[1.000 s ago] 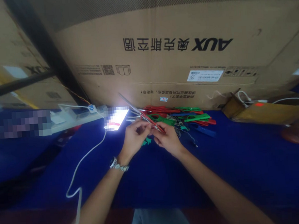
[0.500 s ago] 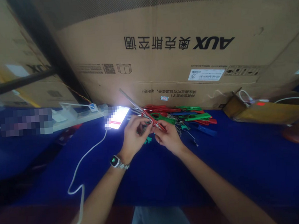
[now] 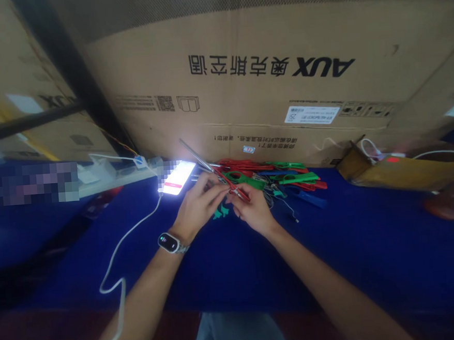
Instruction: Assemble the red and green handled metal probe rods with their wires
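Note:
My right hand [image 3: 255, 209] is closed around the red handle of a tool with a long thin metal shaft [image 3: 195, 154], which slants up and to the left. My left hand [image 3: 200, 200], with a watch at its wrist, has its fingers pinched together against the tool beside the handle. What lies between those fingertips is hidden. Small green plastic pieces [image 3: 221, 211] rest on the blue cloth just below the hands. Behind them lies a pile of similar tools with red, green [image 3: 307, 177] and blue handles [image 3: 308, 197], with metal parts among them.
A lit phone [image 3: 178, 177] leans left of the pile, and a white cable [image 3: 132, 231] runs from it across my left forearm. A power strip [image 3: 128, 173] is farther left. Large cardboard boxes [image 3: 245, 101] stand behind the table; a small open carton [image 3: 402, 170] is at right.
My left hand has shifted slightly left and turned, its fingers straighter against the tool. More of the green pieces shows beneath it. My right hand keeps its hold on the red handle.

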Motion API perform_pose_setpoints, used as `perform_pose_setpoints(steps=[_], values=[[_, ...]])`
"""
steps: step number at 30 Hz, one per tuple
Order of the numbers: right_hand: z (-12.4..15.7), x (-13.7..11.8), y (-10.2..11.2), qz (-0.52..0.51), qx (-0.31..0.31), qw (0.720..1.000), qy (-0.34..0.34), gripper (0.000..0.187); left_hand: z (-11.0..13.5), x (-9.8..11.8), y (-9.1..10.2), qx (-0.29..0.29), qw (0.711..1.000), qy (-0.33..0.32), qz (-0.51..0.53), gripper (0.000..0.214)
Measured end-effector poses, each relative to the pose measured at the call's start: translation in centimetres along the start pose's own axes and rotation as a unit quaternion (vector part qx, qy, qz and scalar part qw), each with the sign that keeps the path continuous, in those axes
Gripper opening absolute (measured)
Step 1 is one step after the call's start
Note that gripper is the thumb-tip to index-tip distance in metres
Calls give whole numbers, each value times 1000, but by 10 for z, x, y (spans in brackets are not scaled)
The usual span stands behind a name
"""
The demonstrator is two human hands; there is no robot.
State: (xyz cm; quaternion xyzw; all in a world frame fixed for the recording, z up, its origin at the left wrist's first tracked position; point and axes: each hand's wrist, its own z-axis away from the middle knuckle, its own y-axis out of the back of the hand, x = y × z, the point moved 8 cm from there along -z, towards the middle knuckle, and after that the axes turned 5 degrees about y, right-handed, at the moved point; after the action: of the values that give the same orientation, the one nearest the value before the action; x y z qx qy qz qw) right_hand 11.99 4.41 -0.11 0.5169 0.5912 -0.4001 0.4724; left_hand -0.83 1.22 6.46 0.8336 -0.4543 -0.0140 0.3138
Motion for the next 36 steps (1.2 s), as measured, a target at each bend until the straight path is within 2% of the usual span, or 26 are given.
perform_pose_setpoints(steps=[3, 9, 15, 20, 24, 26, 27, 28, 30, 31, 33, 35, 36], values=[[0, 0, 0, 0, 0, 1000, 1, 16, 0, 1, 2, 14, 1000, 2, -5, 13], [0, 1, 0, -8, 3, 1000, 5, 20, -2, 0, 1, 5, 1000, 3, 23, 7], [-1, 6, -1, -19, -6, 1000, -7, 21, -1, 3, -8, -37, 998, 16, 46, 7], [0, 12, -2, -51, -9, 998, -44, 31, 2, 4, -18, -76, 994, 37, 66, 10], [1, 11, -2, -91, -9, 993, -71, 33, 3, 8, -15, -49, 995, 33, 81, 9], [1, 9, -2, -107, -9, 991, -78, 33, 2, 4, -9, -5, 995, 56, 86, 5], [1, 8, -2, -114, -9, 990, -79, 32, 2, -2, -4, 33, 991, 89, 94, 4], [1, 6, -3, -120, -11, 990, -78, 32, 4, -11, 1, 80, 981, 138, 112, 7], [0, 4, -4, -129, -15, 989, -74, 33, 11, -35, 5, 158, 937, 257, 175, 15], [0, 4, -5, -132, -20, 988, -71, 33, 16, -45, 0, 163, 910, 314, 217, 20], [0, 3, -6, -136, -25, 988, -65, 33, 20, -54, -22, 98, 862, 396, 301, 29], [0, 2, -7, -135, -27, 989, -60, 34, 22, -50, -44, 10, 829, 429, 359, 37], [1, 2, -7, -133, -28, 989, -59, 34, 22, -47, -50, -9, 818, 433, 379, 38]])
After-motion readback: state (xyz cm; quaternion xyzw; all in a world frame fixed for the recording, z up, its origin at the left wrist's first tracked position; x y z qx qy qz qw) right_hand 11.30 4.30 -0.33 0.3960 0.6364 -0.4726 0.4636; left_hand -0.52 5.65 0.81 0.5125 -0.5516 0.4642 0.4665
